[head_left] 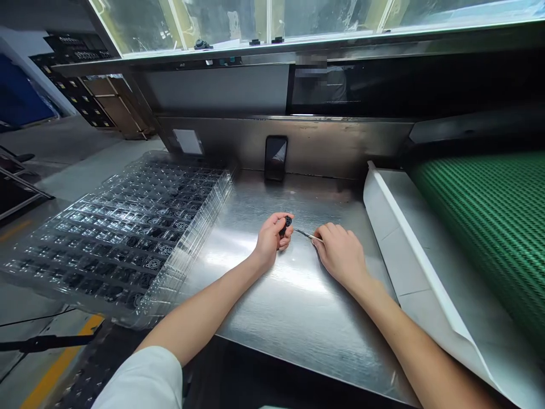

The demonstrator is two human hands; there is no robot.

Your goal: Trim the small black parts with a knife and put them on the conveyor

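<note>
Between the fingers and thumb of my left hand (269, 238) is a small round black plastic part (288, 221), its face showing a pattern of holes. My right hand (340, 253) grips a thin pointed tool (307, 234) with a pale handle and a dark tip; its exact kind is too small to make out. The tip points left and lies close to the black part, but I cannot tell whether they touch. Both hands are over the shiny metal tabletop (272, 307).
Clear plastic trays (187, 250) holding many black parts are stacked at the left. A phone (276, 156) leans upright against the metal back panel. On the right, a white guard sheet (395, 233) borders a green conveyor belt (489, 227). A framed glass panel (238, 23) spans the top.
</note>
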